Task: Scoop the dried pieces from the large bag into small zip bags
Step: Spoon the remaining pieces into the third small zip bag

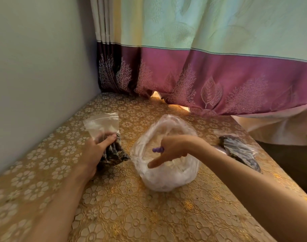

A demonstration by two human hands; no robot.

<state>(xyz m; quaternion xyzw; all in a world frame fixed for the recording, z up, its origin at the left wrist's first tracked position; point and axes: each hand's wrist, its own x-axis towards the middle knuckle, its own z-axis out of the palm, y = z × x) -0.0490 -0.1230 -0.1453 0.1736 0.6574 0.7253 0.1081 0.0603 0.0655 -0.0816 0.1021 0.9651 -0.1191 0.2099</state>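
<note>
A large white plastic bag [166, 177] stands open in the middle of the table. My right hand [172, 149] hovers over its mouth and grips a purple scoop handle [157, 150], index finger stretched down to the left. The scoop's bowl is hidden behind the hand. Left of the large bag, my left hand [96, 151] grips a small clear zip bag [107, 135] partly filled with dark dried pieces; its empty top stands upright.
A filled zip bag of dark pieces [240, 151] lies at the table's right edge. The table [131, 215] has a gold flower-patterned cover. A grey wall runs along the left, and a green-and-purple curtain [210, 75] hangs at the back.
</note>
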